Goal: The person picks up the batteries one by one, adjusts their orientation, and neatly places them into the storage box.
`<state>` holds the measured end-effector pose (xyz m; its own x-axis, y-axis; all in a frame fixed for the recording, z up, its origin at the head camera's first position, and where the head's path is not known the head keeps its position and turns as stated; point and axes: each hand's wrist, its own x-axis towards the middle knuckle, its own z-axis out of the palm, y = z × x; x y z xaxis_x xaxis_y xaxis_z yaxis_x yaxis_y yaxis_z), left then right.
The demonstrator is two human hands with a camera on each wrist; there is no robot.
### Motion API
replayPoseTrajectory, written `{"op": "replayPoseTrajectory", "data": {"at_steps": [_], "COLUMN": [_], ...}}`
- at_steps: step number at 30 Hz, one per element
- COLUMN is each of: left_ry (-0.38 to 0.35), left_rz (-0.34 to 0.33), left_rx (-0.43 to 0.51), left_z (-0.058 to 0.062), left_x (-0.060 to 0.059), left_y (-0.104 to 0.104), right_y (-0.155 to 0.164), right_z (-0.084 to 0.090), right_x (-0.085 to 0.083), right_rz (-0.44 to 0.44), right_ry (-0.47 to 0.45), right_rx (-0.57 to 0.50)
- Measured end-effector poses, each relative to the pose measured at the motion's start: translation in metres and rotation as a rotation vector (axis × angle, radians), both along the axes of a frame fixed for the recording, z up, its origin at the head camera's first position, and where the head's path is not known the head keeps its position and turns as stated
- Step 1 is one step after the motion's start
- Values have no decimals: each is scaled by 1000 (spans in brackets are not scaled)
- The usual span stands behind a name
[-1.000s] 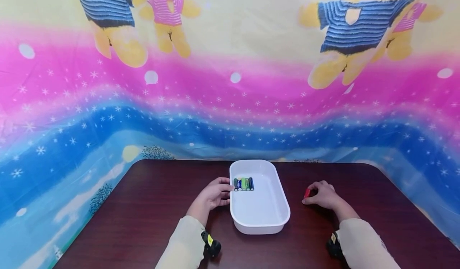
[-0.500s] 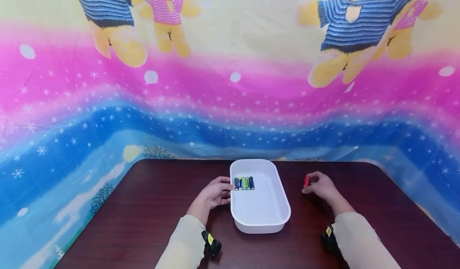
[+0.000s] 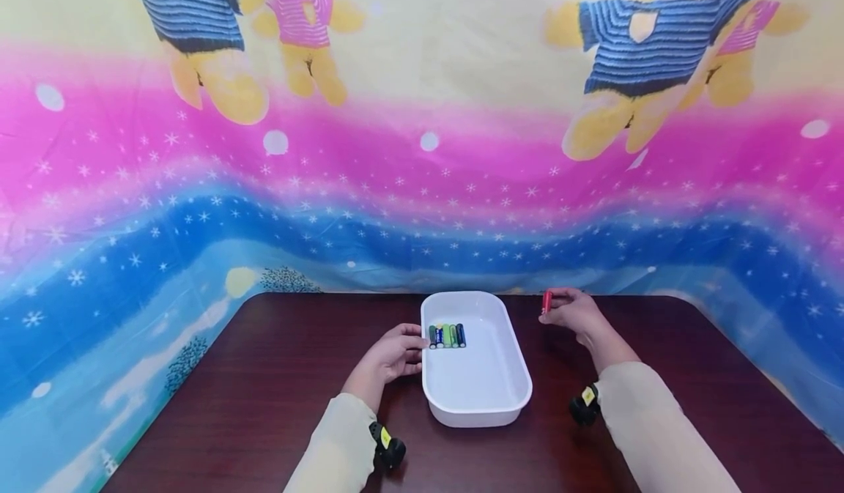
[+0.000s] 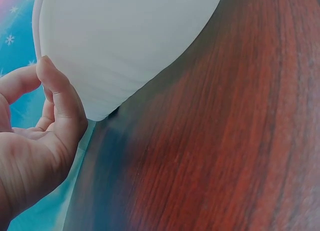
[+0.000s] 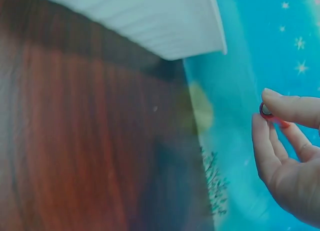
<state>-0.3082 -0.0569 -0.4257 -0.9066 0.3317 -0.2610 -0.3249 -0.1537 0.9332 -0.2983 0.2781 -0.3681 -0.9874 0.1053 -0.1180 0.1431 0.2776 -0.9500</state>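
Right hand (image 3: 572, 311) pinching red battery (image 3: 546, 302) in tight grip, holding it up off surface (image 3: 264, 376), beside white tray (image 3: 479, 416). Left hand (image 3: 392, 356) resting loose against tray side, keeping it steady. Five batteries (image 3: 448, 336) lying side by side inside.

Red battery (image 5: 272, 116): mostly hidden btwn thumb & fingers of right hand (image 5: 290, 161) in right wrist view; only one end shows. Tiny in head view, label unreadable. Batteries (image 3: 447, 335) in tray (image 3: 491, 398): too small to read brands. Left wrist view cuts off tray (image 4: 125, 41) at top edge; left hand (image 4: 35, 151) cut off at left & bottom edges. Bench (image 3: 264, 376) near edge out of frame.
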Motion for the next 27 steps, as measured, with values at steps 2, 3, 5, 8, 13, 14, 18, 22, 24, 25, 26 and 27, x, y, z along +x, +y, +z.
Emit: {"op": "replayPoseTrajectory", "data": {"at_steps": [2, 3, 5, 8, 13, 14, 18, 22, 24, 25, 26, 27], "left_ry": [1, 1, 3, 3, 7, 5, 2, 2, 3, 1, 3, 3], "left_rz": [-2, -4, -7, -10, -8, -8, -8, -9, -9, -8, -7, -8], "left_rx": [4, 6, 9, 14, 13, 13, 10, 10, 10, 12, 12, 14], "left_z": [-1, -1, -1, -1, -1, -1, -2, -2, -1, -1, -1, -1], "left_x": [0, 0, 0, -1, 0, 0, 0, 0, 0, 0, 0, 0], "left_y": [0, 0, 0, 0, 0, 0, 0, 0, 0, 0, 0, 0], "right_y": [-6, -10, -16, -26, -39, -41, -47, -54, -58, -60, -63, -66], "right_z": [5, 8, 12, 19, 23, 23, 22, 20, 19, 18, 17, 16], "right_x": [-3, -4, -8, -11, -16, -17, -20, -23, -25, -26, -27, -29], "right_rz": [14, 18, 25, 28, 58, 67, 99, 129, 141, 143, 145, 140], "right_ry": [1, -4, 1, -3, 28, 37, 64, 64, 47, 34, 19, 4], "right_rx": [0, 1, -5, -13, -47, -54, -66, -115, -163, -183, -204, -224]}}
